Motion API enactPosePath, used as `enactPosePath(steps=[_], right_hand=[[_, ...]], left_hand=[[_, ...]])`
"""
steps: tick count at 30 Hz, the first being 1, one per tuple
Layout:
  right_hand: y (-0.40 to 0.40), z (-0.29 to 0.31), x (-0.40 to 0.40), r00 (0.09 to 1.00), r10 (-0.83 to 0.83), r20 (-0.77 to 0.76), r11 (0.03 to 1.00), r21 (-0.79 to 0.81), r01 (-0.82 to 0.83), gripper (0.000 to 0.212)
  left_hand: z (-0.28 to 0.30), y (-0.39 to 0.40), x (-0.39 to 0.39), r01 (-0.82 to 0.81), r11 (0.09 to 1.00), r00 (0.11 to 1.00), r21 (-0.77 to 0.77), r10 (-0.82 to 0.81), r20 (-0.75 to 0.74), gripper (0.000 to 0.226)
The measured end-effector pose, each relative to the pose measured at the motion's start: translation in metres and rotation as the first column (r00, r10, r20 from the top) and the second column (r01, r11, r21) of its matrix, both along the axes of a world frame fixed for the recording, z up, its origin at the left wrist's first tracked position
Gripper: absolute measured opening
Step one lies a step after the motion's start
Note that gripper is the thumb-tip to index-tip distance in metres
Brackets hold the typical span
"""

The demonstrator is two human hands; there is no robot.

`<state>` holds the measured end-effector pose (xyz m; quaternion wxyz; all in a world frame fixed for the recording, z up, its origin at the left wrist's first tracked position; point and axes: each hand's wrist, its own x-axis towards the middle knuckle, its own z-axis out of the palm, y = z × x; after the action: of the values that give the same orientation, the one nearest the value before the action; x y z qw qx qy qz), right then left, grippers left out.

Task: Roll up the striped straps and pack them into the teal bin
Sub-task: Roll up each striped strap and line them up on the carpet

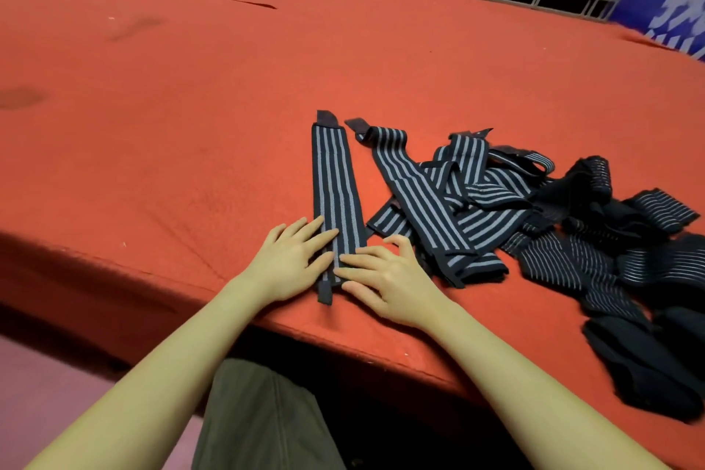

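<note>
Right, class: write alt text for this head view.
Both hands, left hand and right hand, press the near end of a flat striped strap on a red table. A heap of loose straps lies to its right.

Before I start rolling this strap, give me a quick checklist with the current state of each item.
1. Strap laid out flat and straight on the red table: ok.
2. Left hand on the near end: ok, fingers flat.
3. Right hand on the near end: ok, fingers flat.
4. Strap separate from the pile of straps: ok.
5. Near end already curled: not ok.
6. Teal bin within reach: cannot tell, not in view.
</note>
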<state>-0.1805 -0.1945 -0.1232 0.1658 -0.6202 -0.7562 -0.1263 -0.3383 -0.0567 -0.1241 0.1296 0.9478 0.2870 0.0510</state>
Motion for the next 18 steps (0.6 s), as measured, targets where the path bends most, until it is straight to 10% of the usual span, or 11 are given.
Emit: enactPosePath(steps=[6,11,18], right_hand=[[-0.004,0.001,-0.001,0.998,-0.048,-0.031,0.997,0.052,0.049,0.037],[-0.012,0.015,0.025,0.971,-0.237,-0.037,0.935,0.264,0.239,0.031],[-0.036,0.006,0.061,0.858,-0.511,-0.050,0.859,0.011,0.512,0.038]], left_hand=[[-0.005,-0.017,-0.003,-0.023,1.000,1.000,0.019,0.023,0.006,0.088],[0.010,-0.025,0.020,-0.049,0.996,0.988,0.075,0.038,0.151,0.048],[0.021,-0.037,0.065,0.036,0.998,0.968,0.046,-0.046,0.245,0.045]])
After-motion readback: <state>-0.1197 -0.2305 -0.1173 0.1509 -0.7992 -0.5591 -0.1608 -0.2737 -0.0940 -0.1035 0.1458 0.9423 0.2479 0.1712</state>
